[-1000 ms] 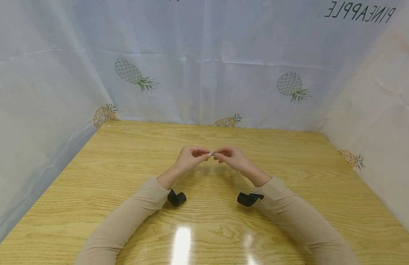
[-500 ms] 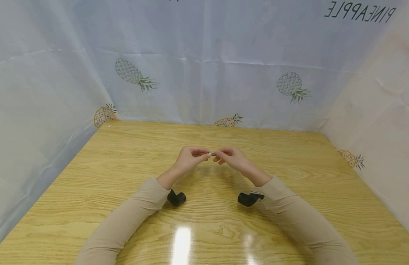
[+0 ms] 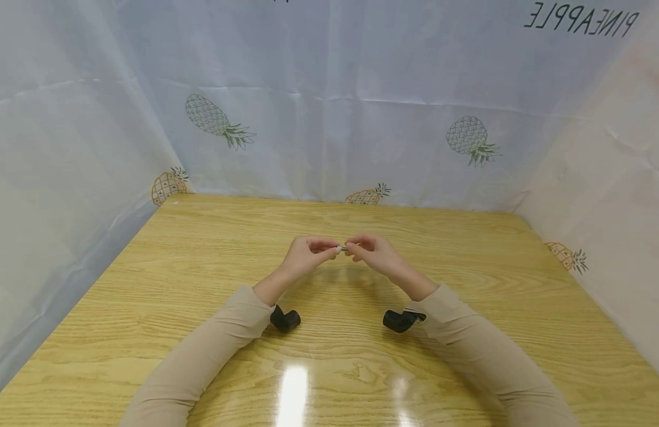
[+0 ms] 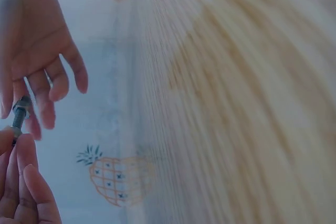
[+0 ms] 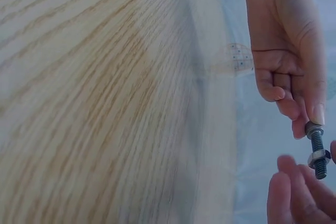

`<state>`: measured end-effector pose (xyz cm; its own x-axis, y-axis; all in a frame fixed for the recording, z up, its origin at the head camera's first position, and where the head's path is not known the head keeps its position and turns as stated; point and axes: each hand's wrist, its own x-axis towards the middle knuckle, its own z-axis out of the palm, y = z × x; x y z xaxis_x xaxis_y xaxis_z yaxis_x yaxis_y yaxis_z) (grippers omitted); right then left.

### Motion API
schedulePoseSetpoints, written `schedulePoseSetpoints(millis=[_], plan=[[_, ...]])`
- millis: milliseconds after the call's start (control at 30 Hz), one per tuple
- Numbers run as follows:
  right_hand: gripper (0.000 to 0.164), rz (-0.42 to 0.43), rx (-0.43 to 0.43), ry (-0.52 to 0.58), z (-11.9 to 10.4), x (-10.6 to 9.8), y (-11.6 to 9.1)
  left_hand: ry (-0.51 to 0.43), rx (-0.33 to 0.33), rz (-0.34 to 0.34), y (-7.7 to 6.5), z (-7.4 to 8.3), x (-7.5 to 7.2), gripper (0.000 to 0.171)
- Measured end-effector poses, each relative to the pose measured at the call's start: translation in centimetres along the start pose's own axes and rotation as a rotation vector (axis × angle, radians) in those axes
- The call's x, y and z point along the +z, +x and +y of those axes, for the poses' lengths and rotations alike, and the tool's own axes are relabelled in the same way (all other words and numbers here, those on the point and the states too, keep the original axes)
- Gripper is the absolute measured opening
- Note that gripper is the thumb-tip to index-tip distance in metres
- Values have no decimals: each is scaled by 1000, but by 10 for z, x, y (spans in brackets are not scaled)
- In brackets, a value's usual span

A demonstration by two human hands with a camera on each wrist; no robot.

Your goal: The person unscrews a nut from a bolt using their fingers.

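Both hands meet over the middle of the table around a small metal bolt (image 3: 341, 248). My left hand (image 3: 301, 255) pinches the bolt's head (image 5: 314, 128) between thumb and fingers. The threaded shank points toward my right hand (image 3: 376, 255). A hex nut (image 5: 318, 159) sits on the thread near the free end, which pokes out past it. My right thumb and fingers are bent around the nut, one on each side, with the fingertips right at it. In the left wrist view, the shank (image 4: 19, 115) shows between the two hands, and the right hand's other fingers hang loosely.
The wood-grain table (image 3: 329, 367) extends around both forearms. A black angular device (image 3: 284, 320) sits beneath the left wrist and another black device (image 3: 400, 321) beneath the right. White cloth (image 3: 308, 142) printed with pineapples encloses the back and sides.
My right fingertips shift slightly around the nut end of the bolt, covering more of it half a second ago than now. The left hand and the bolt's position stay the same.
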<state>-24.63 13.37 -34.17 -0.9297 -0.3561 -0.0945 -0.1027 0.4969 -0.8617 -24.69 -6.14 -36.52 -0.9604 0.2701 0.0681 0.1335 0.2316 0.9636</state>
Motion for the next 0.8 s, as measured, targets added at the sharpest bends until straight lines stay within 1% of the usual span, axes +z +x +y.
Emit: schedulePoseSetpoints(millis=[67, 167, 300, 433, 500, 667, 800], plan=[[42, -20, 16, -9, 0, 0, 0, 2, -2, 0, 0, 0, 0, 28], [39, -29, 35, -21, 1, 0, -1, 7, -6, 3, 0, 0, 0, 26], [31, -4, -4, -22, 0, 1, -1, 14, -4, 7, -1, 0, 0, 26], [34, 12, -28, -8, -2, 2, -1, 10, -12, 10, -2, 0, 0, 27], [37, 5, -18, 1, -3, 1, -2, 7, -20, 9, -3, 0, 0, 27], [41, -26, 32, -13, -4, 1, -3, 10, -28, 10, -2, 0, 0, 27], [37, -24, 39, -18, -3, 1, -2, 15, -29, 12, -2, 1, 0, 27]])
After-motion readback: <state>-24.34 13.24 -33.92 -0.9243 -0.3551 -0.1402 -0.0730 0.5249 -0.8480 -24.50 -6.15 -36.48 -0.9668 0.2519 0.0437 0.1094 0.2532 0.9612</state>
